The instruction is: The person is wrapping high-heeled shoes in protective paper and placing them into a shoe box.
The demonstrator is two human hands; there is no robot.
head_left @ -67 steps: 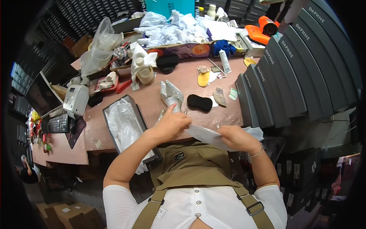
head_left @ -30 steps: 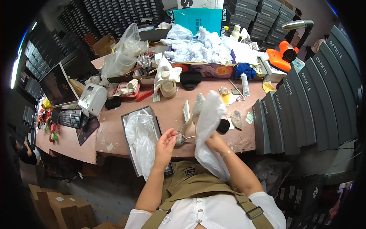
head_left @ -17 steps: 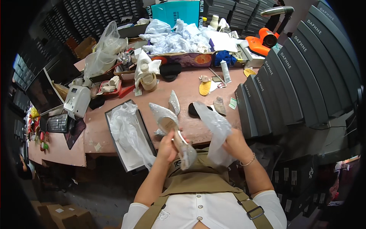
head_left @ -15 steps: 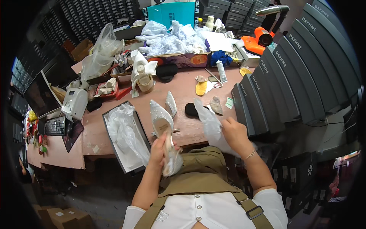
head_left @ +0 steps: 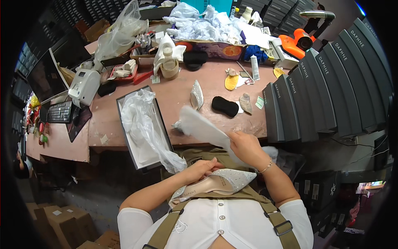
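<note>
A pointed, glittery silver high-heeled shoe (head_left: 238, 178) lies sideways across my lap, its inner sole turned up. My left hand (head_left: 204, 169) is closed at its far side, fingers curled and partly hidden. Pinched in my right hand (head_left: 246, 148) is a thin white translucent plastic bag (head_left: 205, 126), hanging out toward the left above the table edge. The matching shoe (head_left: 197, 96) rests on the table beyond the bag, which covers part of it. To the left is an open grey shoe box (head_left: 161, 108) with crumpled plastic wrap (head_left: 139, 114) inside, spilling over its near end.
Grey shoe boxes (head_left: 327, 91) form a row along the right. A black sponge (head_left: 225, 106) and a yellow pad (head_left: 231, 82) lie on the pink table (head_left: 105, 126). Behind stand a jar (head_left: 169, 69) and a carton of crumpled paper (head_left: 207, 27); a label printer (head_left: 84, 86) is at left.
The shoe in my left hand has come down onto my lap and turned, toe now rightward. My right hand has moved slightly left, and the plastic bag now stretches out to the left.
</note>
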